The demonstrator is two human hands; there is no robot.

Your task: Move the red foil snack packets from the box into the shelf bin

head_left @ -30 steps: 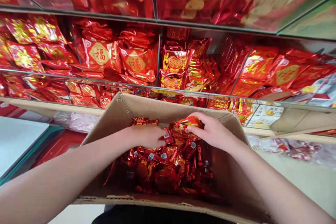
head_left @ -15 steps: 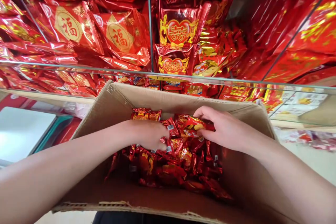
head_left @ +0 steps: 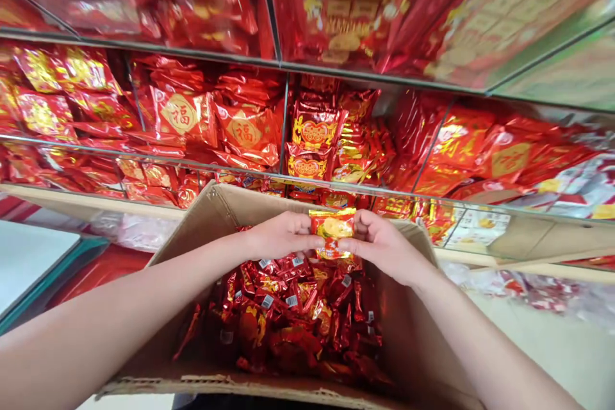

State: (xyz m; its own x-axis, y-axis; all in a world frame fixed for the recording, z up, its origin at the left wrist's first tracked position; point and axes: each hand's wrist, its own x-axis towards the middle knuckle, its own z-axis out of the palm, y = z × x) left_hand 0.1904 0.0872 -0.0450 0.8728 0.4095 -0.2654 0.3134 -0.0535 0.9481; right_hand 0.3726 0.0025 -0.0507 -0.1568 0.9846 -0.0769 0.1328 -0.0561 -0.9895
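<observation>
One small packet [head_left: 335, 230], red and gold, face toward me, over the far part of a cardboard box [head_left: 418, 339]. My left hand [head_left: 278, 234] and right hand [head_left: 387, 245]: both closed, pinching its opposite sides. Loose red packets [head_left: 288, 307]: many, inside the box. Stocked shelves [head_left: 96, 200]: beyond.

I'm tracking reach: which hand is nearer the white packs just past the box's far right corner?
Right. The right hand holds the red packet by its right side, left of the white packs; the left hand holds its left side, farther away from them.
</observation>
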